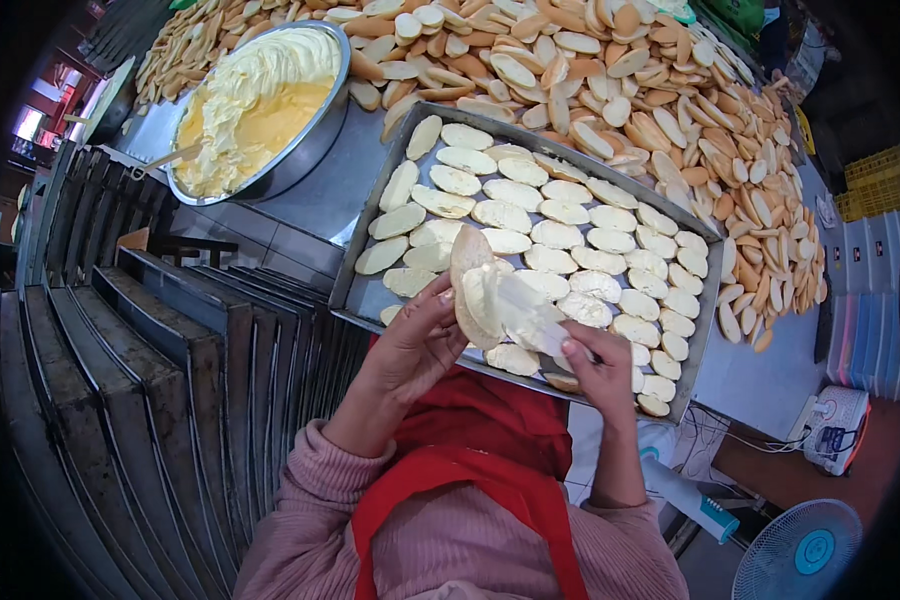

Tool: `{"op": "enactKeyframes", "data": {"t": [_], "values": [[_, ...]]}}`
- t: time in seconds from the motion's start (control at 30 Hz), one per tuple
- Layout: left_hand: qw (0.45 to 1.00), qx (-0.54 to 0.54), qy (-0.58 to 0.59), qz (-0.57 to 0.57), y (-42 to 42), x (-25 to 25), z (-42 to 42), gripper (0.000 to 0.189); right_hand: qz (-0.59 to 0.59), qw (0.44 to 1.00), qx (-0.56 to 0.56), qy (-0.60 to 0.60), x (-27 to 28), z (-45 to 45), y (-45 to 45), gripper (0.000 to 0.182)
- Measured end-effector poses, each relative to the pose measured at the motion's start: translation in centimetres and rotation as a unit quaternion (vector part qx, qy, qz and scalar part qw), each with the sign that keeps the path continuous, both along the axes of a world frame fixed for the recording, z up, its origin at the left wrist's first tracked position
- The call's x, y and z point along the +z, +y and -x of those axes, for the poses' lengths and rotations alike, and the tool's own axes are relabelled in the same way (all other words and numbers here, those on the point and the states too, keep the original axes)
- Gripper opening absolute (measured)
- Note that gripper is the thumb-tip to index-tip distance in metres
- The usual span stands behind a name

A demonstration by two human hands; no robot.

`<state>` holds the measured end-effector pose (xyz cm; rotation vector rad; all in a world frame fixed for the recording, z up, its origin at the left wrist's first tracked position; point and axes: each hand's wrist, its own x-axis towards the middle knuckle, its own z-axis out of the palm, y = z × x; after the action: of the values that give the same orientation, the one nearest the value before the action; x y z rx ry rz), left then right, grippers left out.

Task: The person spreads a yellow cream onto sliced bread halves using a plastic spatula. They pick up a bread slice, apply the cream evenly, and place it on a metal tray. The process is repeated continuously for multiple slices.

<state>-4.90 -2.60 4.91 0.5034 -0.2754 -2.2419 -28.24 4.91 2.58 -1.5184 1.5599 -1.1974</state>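
In my left hand (420,337) is an oval slice of bread (471,262), held up over the near edge of a metal baking tray (525,382). My right hand (596,360) grips a flat spreading scraper (544,326) loaded with pale cream, its blade against the slice. Rows of oval bread slices (511,194) lie in the tray, many with a pale coating. At the upper left stands a large metal bowl (330,105) of whipped cream (285,64) and yellow filling (270,120), a utensil handle (166,160) resting over its rim.
A big heap of bread slices (675,127) covers the table (765,382) behind and right of the tray. Stacked metal trays (150,352) stand close on the left. A fan (799,555) is at the lower right, and another person's hand (784,86) shows at the upper right.
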Motion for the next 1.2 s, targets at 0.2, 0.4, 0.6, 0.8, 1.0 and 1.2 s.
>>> {"op": "enactKeyframes", "data": {"t": [0.2, 0.4, 0.6, 0.8, 1.0, 1.2], "values": [[0.997, -0.006, -0.071, 0.002, -0.1, -0.4, 0.5, 0.047, 0.060, 0.991, 0.046, 0.110, 2.5, 0.8, 0.9, 0.020], [0.980, -0.121, -0.135, 0.085, 1.2, -0.9, -0.5, 0.049, 0.072, 0.985, -0.076, 0.139, 3.6, -0.4, -5.0, 0.022], [0.991, 0.004, -0.119, 0.061, 1.1, -1.3, -2.2, 0.053, 0.122, 0.970, -0.056, 0.205, 5.6, -1.5, -4.3, 0.023], [0.979, 0.035, -0.174, 0.104, 0.8, -0.8, -2.4, 0.053, 0.223, 0.889, -0.039, 0.397, 6.6, -1.2, -3.5, 0.029], [0.949, 0.050, -0.247, 0.189, 0.9, -0.5, -2.5, 0.050, 0.229, 0.868, -0.009, 0.441, 7.8, -1.2, -3.0, 0.033], [0.925, 0.080, -0.299, 0.220, 1.2, -0.8, -2.6, 0.048, 0.226, 0.851, -0.028, 0.473, 9.0, -1.1, -2.8, 0.032]]}}
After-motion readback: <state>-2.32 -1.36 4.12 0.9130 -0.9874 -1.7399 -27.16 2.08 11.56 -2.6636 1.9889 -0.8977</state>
